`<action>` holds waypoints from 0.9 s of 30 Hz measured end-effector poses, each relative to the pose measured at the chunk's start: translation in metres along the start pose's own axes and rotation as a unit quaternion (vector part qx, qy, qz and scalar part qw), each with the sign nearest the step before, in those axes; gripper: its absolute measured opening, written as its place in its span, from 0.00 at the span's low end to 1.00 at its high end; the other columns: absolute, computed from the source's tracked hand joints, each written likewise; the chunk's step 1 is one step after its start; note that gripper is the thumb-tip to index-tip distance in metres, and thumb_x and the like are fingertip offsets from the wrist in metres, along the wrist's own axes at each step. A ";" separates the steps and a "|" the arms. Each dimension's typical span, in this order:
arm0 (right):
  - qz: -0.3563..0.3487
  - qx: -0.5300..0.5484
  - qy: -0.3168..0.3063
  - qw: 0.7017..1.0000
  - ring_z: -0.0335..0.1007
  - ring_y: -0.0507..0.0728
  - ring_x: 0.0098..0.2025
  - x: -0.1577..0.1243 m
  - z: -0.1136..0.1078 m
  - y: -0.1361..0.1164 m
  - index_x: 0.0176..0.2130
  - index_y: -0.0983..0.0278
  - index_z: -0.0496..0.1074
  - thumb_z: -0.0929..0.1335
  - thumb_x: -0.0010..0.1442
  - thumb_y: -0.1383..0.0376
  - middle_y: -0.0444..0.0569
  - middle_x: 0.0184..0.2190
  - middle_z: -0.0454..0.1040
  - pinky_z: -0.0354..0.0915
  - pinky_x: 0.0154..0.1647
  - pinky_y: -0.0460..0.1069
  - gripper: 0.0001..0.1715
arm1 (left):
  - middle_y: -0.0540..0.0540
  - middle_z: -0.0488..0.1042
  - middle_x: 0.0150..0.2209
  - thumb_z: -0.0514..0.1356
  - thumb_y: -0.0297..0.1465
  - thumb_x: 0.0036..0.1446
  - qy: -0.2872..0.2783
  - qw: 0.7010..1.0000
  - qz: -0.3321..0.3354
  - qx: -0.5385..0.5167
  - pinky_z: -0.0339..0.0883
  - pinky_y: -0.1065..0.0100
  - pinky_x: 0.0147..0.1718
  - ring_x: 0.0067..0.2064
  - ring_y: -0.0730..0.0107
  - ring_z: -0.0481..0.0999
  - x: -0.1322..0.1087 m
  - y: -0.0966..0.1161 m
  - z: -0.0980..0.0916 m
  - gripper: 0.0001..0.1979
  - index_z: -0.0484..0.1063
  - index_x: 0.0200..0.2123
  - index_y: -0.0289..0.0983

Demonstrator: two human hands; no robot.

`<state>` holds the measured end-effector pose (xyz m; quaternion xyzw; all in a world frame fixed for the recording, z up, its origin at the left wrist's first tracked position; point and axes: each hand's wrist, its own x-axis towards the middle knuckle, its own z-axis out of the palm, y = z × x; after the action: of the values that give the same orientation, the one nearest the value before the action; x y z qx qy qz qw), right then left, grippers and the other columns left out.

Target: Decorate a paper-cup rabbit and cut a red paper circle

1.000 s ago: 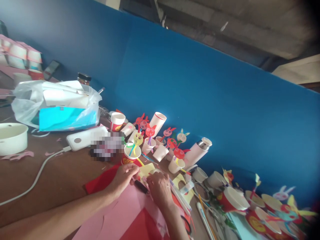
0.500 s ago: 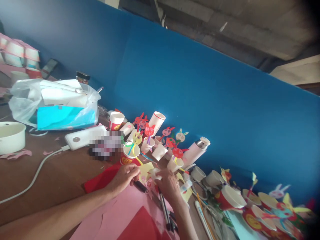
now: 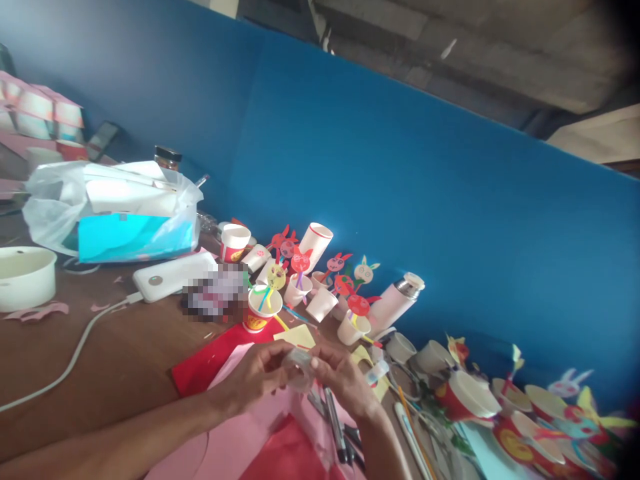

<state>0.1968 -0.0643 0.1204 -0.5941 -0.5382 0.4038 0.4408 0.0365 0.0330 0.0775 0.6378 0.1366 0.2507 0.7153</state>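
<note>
Both hands are together over the papers with a roll of clear tape (image 3: pixel 301 379) between them. Fingers of my left hand (image 3: pixel 257 375) are closed on the roll's left side. On its other side, the thumb and fingers of my right hand (image 3: pixel 344 379) grip the edge. Pink paper (image 3: pixel 227 433) lies under my hands, with a red sheet (image 3: pixel 287 453) on top of it. A black-and-silver marker (image 3: pixel 335 423) rests below my right wrist. Just beyond my fingers is a piece of yellow paper (image 3: pixel 296 335).
Behind stand paper cups with drawn rabbit faces on sticks, one a red-and-white cup (image 3: pixel 256 323). A thermos (image 3: pixel 397 303) leans by the blue partition (image 3: pixel 400 187). To the left are a white power bank (image 3: pixel 173 275) and a plastic bag (image 3: pixel 55 207); more decorated cups (image 3: pixel 470 397) stand right.
The black marker in my left hand has been let go. My left hand has moved right to the tape roll, which both hands now hold, lifted a little toward me.
</note>
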 end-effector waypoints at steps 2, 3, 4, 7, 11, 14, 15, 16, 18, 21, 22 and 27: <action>-0.017 0.005 0.023 1.000 0.52 0.48 0.24 0.003 0.004 0.002 0.29 0.65 0.73 0.66 0.58 0.51 0.41 0.21 0.63 0.51 0.26 0.45 0.21 | 0.46 0.71 0.25 0.62 0.42 0.51 0.001 0.998 -0.037 -0.055 0.60 0.71 0.22 0.24 0.73 0.68 0.004 -0.002 -0.001 0.20 0.72 0.37 0.29; -0.023 0.022 0.026 0.999 0.54 0.49 0.24 0.004 0.005 0.003 0.30 0.65 0.74 0.66 0.58 0.51 0.41 0.22 0.63 0.52 0.27 0.45 0.19 | 0.45 0.72 0.26 0.62 0.43 0.50 0.006 0.995 -0.051 -0.087 0.61 0.71 0.22 0.24 0.72 0.69 0.006 -0.003 -0.001 0.21 0.71 0.38 0.29; -0.027 0.044 0.019 0.998 0.56 0.49 0.26 0.005 0.005 0.003 0.32 0.64 0.74 0.67 0.57 0.53 0.41 0.23 0.65 0.54 0.29 0.45 0.17 | 0.44 0.73 0.27 0.63 0.43 0.50 0.011 0.991 -0.061 -0.118 0.62 0.70 0.23 0.25 0.70 0.71 0.007 -0.004 -0.001 0.22 0.71 0.38 0.28; -0.023 0.111 -0.021 0.993 0.64 0.52 0.30 0.003 0.008 0.000 0.38 0.62 0.75 0.71 0.54 0.58 0.43 0.26 0.70 0.59 0.34 0.47 0.13 | 0.42 0.74 0.29 0.64 0.41 0.49 0.012 0.980 -0.078 -0.183 0.64 0.72 0.25 0.27 0.69 0.73 0.008 -0.006 -0.001 0.21 0.71 0.40 0.29; -0.011 0.177 -0.015 0.984 0.66 0.52 0.29 -0.002 0.019 0.004 0.39 0.61 0.74 0.73 0.51 0.61 0.43 0.27 0.73 0.61 0.34 0.47 0.13 | 0.44 0.73 0.26 0.64 0.38 0.50 0.010 0.970 -0.099 -0.223 0.64 0.74 0.23 0.24 0.74 0.71 0.005 -0.008 0.002 0.17 0.72 0.36 0.29; -0.028 0.224 0.037 0.973 0.67 0.53 0.28 -0.004 0.032 0.013 0.36 0.60 0.74 0.73 0.49 0.61 0.43 0.28 0.73 0.62 0.34 0.48 0.12 | 0.46 0.72 0.22 0.62 0.39 0.52 0.000 0.969 -0.120 -0.216 0.63 0.75 0.20 0.21 0.75 0.70 0.005 -0.010 0.003 0.18 0.71 0.36 0.29; -0.029 0.229 0.053 0.971 0.66 0.53 0.28 -0.004 0.035 0.016 0.35 0.60 0.74 0.73 0.49 0.61 0.44 0.28 0.73 0.62 0.33 0.49 0.11 | 0.46 0.71 0.21 0.62 0.40 0.52 -0.003 0.970 -0.124 -0.207 0.63 0.74 0.20 0.20 0.74 0.70 0.005 -0.011 0.003 0.18 0.70 0.37 0.29; -0.027 0.229 0.066 0.971 0.65 0.53 0.27 -0.005 0.038 0.019 0.34 0.60 0.74 0.72 0.49 0.60 0.44 0.27 0.72 0.62 0.33 0.49 0.10 | 0.46 0.71 0.21 0.61 0.41 0.53 -0.007 0.972 -0.128 -0.195 0.63 0.74 0.19 0.20 0.73 0.70 0.005 -0.011 0.003 0.19 0.69 0.38 0.29; -0.022 0.227 0.077 0.971 0.64 0.53 0.26 -0.007 0.041 0.023 0.32 0.60 0.73 0.71 0.50 0.61 0.43 0.25 0.70 0.61 0.31 0.49 0.07 | 0.45 0.73 0.22 0.58 0.44 0.55 -0.022 0.977 -0.131 -0.166 0.62 0.73 0.18 0.20 0.71 0.72 0.004 -0.010 0.004 0.22 0.66 0.42 0.30; -0.036 0.242 0.079 0.966 0.64 0.53 0.26 -0.010 0.041 0.024 0.32 0.59 0.71 0.68 0.53 0.64 0.42 0.24 0.69 0.61 0.31 0.48 0.03 | 0.45 0.74 0.25 0.56 0.45 0.56 -0.050 0.986 -0.118 -0.104 0.62 0.72 0.18 0.20 0.71 0.72 0.002 -0.005 0.003 0.23 0.63 0.46 0.33; -0.044 0.246 0.075 0.965 0.64 0.54 0.27 -0.011 0.040 0.022 0.32 0.59 0.71 0.66 0.53 0.65 0.41 0.24 0.70 0.60 0.32 0.48 0.03 | 0.46 0.73 0.25 0.57 0.45 0.55 -0.049 0.990 -0.107 -0.081 0.61 0.72 0.18 0.20 0.71 0.71 0.002 -0.004 0.003 0.23 0.63 0.46 0.33; -0.079 0.215 0.047 0.972 0.66 0.55 0.32 -0.014 0.040 0.009 0.32 0.60 0.71 0.64 0.52 0.67 0.43 0.27 0.71 0.60 0.37 0.48 0.07 | 0.49 0.71 0.26 0.61 0.43 0.52 -0.011 0.998 -0.053 -0.033 0.63 0.70 0.24 0.24 0.73 0.68 -0.001 0.001 -0.003 0.25 0.64 0.48 0.33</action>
<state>0.1600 -0.0746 0.1004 -0.4595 -0.4624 0.4455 0.6137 0.0344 0.0349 0.0784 0.6087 0.1541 0.2098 0.7495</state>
